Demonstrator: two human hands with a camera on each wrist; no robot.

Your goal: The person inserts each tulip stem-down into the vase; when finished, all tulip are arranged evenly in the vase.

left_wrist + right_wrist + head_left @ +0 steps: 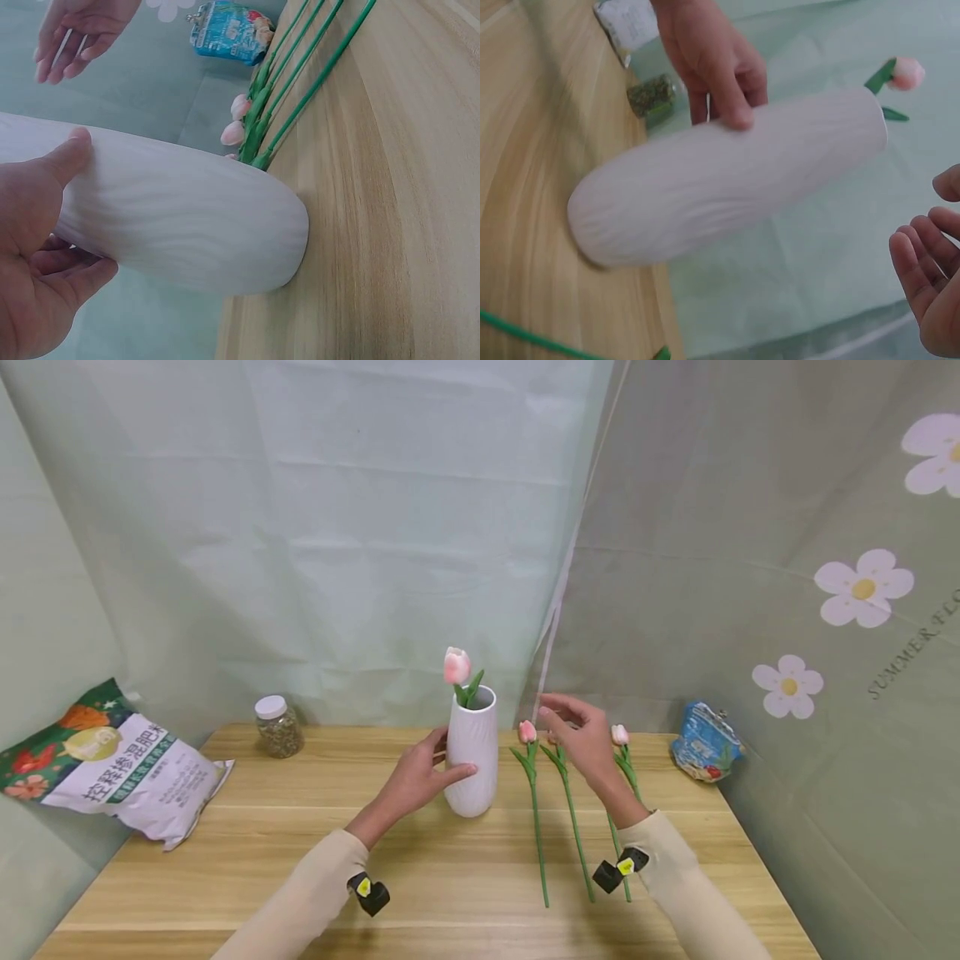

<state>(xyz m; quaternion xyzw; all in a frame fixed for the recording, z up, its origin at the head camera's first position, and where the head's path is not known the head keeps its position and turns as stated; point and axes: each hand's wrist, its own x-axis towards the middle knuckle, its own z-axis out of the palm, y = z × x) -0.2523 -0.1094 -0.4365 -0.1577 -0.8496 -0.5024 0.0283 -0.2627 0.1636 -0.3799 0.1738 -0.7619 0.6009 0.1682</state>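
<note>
A white ridged vase (472,768) stands upright on the table, with a pink tulip (457,667) leaning at its rim and the stem hidden inside. My left hand (420,774) grips the vase's side, thumb across the front and fingers behind. My right hand (582,735) hangs in the air to the right of the vase, fingers loosely bent and holding nothing, as the right wrist view also shows. Below it, several pink tulips with green stems (538,827) lie side by side on the table, their heads toward the back; the hand and forearm partly cover them.
A fertilizer bag (142,768) leans at the far left. Near the back edge is a clear jar (279,731) with a white lid and grainy contents. A small blue pouch (707,743) sits at the back right. Fabric walls (375,527) surround the wooden table (300,860).
</note>
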